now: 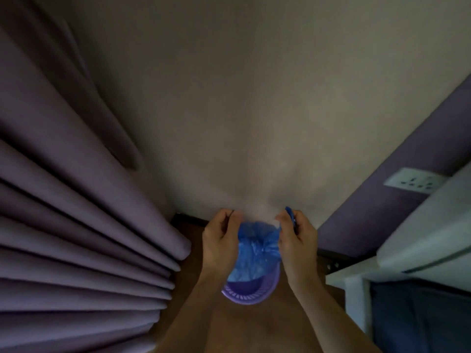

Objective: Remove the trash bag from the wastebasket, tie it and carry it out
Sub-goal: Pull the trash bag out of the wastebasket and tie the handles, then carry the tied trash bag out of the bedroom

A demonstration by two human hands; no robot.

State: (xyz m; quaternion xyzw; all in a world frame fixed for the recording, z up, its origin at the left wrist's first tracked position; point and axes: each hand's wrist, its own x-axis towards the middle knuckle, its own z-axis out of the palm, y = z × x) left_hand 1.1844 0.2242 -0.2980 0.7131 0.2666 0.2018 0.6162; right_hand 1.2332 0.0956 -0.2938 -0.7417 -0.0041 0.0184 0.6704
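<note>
Two bare hands work over a wastebasket in a dim room corner, seen from above by the head camera.

Beige wall [254, 98] fills the upper centre of the view. Pleated purple curtain [76, 225] covers the whole left side, its folds fanning down to the brown floor [193, 271]. A purple wall panel [382, 205] runs diagonally on the right and carries a white socket plate [414, 184]. Pale furniture at the right edge is too blurred to name.

The purple plastic wastebasket [246, 296] stands on the floor near the corner, between the two forearms. Its near rim shows a slotted pattern.

The blue trash bag [254, 250] is lifted most of the way out of the wastebasket. The bag's lower part sits at the rim; the upper part is gathered and stretched between the hands.

The left hand [221, 240] is at the bag's left edge with its fingers [230, 217] curled closed, thumb against the index finger. The plastic itself is hardly visible inside this pinch.

The right hand [293, 235] is at the bag's right edge. Its fingers [283, 219] are closed on a bunched strip of blue plastic that sticks up above the knuckles.

Both hands are level with each other, just in front of the dark skirting board [191, 218].
</note>
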